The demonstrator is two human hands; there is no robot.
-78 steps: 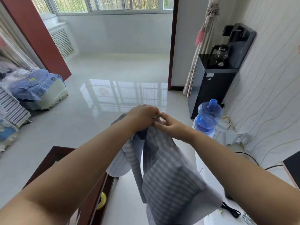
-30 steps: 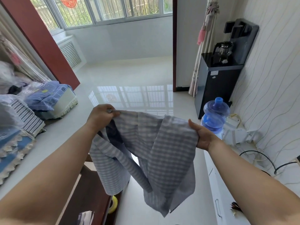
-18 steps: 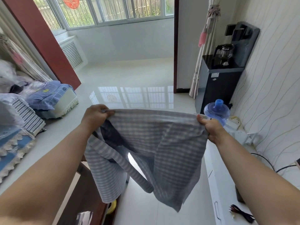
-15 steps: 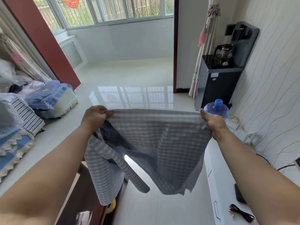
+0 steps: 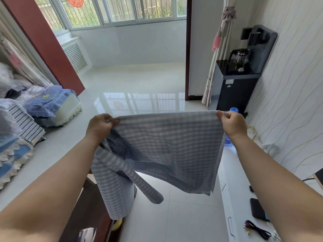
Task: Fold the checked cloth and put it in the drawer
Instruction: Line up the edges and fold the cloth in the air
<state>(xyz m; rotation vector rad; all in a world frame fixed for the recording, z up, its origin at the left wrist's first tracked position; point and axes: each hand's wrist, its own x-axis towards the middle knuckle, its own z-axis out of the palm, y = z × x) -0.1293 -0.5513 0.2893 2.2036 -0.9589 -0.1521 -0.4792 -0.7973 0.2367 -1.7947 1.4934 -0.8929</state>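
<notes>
Grey-blue checked cloth (image 5: 167, 147) hangs unfolded in mid-air; top edge stretched taut.

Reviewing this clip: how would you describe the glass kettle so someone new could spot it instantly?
Find the wavy-striped wall on the right, then the black water dispenser standing against it. The glass kettle sits on its top, the only clear thing there, with a black handle.

Water bottle (image 5: 232, 110) mostly hidden behind checked cloth (image 5: 167, 145) (only its cap shows).
</notes>
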